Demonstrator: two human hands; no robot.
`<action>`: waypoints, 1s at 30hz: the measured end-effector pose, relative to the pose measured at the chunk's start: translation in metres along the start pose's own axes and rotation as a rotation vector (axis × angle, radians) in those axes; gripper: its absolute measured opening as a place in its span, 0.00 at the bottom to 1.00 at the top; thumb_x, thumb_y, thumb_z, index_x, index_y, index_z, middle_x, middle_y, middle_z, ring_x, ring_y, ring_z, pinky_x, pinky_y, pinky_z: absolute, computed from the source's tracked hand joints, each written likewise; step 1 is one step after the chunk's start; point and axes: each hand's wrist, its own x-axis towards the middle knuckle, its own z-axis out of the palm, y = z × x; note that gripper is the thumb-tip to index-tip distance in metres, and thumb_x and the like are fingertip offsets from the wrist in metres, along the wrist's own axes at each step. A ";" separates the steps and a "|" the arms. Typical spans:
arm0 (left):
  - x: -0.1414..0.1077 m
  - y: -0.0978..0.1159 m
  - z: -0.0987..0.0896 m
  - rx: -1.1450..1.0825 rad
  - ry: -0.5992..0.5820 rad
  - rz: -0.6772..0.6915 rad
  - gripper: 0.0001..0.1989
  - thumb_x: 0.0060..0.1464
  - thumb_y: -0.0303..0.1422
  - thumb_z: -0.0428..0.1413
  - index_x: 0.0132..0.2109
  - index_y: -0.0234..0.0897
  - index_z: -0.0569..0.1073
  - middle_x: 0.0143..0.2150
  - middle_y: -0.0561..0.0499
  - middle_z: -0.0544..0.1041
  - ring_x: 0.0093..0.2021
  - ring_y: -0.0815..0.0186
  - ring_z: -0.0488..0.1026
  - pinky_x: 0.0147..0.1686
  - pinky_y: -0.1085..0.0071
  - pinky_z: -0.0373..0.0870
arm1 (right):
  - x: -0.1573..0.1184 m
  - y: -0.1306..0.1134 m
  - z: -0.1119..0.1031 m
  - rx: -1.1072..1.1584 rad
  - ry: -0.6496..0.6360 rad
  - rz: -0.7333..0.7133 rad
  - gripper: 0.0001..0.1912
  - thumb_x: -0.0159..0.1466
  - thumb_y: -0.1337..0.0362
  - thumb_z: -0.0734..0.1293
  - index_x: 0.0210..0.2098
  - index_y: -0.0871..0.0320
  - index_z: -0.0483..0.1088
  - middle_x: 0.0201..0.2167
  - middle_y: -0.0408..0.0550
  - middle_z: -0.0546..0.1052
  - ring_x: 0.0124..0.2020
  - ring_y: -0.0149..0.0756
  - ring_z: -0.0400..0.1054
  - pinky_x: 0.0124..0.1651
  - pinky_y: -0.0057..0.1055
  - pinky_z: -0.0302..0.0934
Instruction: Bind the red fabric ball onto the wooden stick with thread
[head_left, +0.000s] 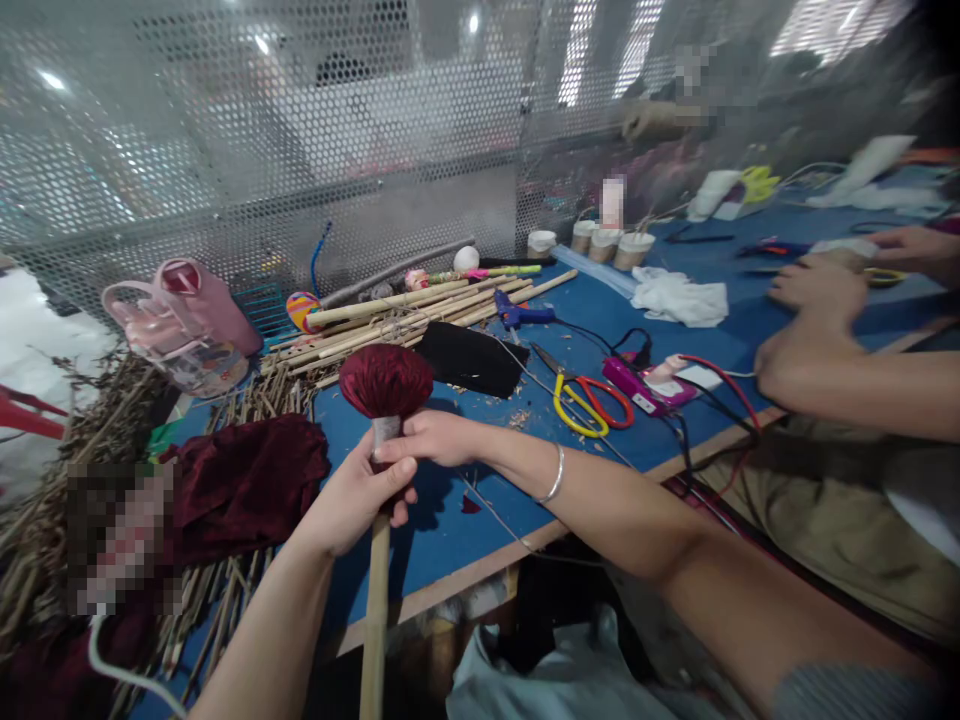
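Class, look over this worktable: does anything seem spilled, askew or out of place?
Two bits of mess: pale shavings lie scattered beside the black sheet, and a small dark red scrap lies near the front edge of the table. Both look like stray offcuts.

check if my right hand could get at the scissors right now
Probably yes: the scissors lie just past the right forearm, with only a thin cord crossing there, but the right hand would first have to leave the stick.
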 end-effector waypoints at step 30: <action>0.003 -0.021 0.022 0.626 0.613 0.096 0.09 0.51 0.32 0.50 0.41 0.38 0.62 0.26 0.51 0.68 0.22 0.65 0.66 0.21 0.73 0.55 | -0.001 0.000 0.004 -0.146 0.095 -0.118 0.14 0.63 0.63 0.57 0.24 0.64 0.64 0.21 0.40 0.64 0.24 0.24 0.55 0.31 0.24 0.50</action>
